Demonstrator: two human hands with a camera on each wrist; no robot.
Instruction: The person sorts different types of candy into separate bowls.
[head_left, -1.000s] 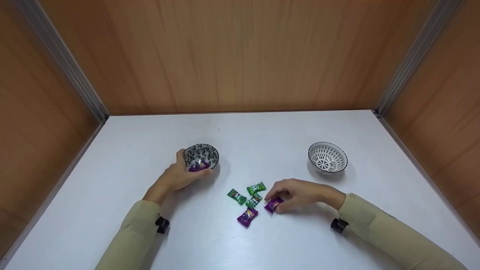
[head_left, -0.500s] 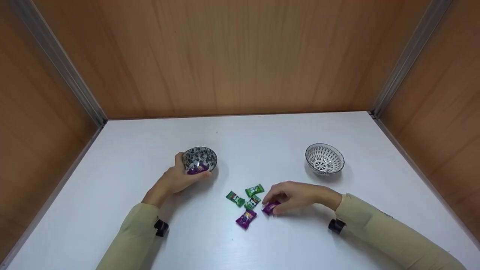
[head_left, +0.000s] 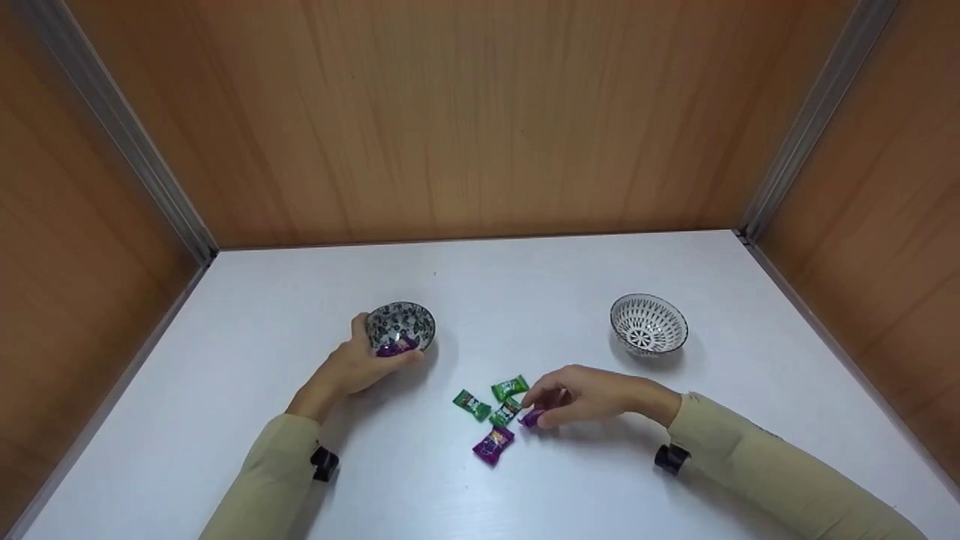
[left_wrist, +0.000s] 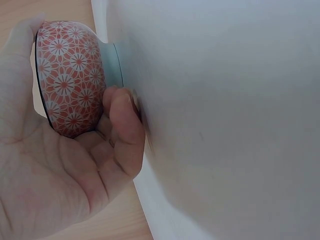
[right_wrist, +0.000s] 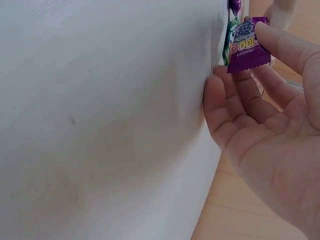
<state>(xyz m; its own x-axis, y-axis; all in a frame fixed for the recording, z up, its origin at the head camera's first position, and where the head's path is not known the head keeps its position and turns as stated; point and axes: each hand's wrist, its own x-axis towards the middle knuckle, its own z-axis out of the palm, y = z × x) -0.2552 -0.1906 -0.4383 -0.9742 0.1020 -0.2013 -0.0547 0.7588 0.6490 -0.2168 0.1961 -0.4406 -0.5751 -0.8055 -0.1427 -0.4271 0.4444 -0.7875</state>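
Observation:
My left hand (head_left: 361, 366) grips a small bowl (head_left: 401, 321), its thumb along the near rim. Inside, the bowl has a dark floral pattern and holds purple-wrapped candy (head_left: 397, 346); the left wrist view shows its red flowered outside (left_wrist: 67, 80). With thumb and fingertips, my right hand (head_left: 589, 394) pinches another purple candy (right_wrist: 247, 45) close to the table, partly hidden by the thumb in the head view. Left of that hand lie three green candies, among them a middle one (head_left: 505, 412), and a loose purple candy (head_left: 493, 445).
A second bowl (head_left: 649, 324), white with dark dashes, stands on the white table (head_left: 480, 502) at the right, beyond my right hand. Wood-look panels (head_left: 480, 120) wall the table at the back and on both sides.
The right hand has drawn its fingers tighter around the purple candy and shifted slightly left, tipping the candy up. The left hand keeps its hold on the bowl. The head view has tilted a little.

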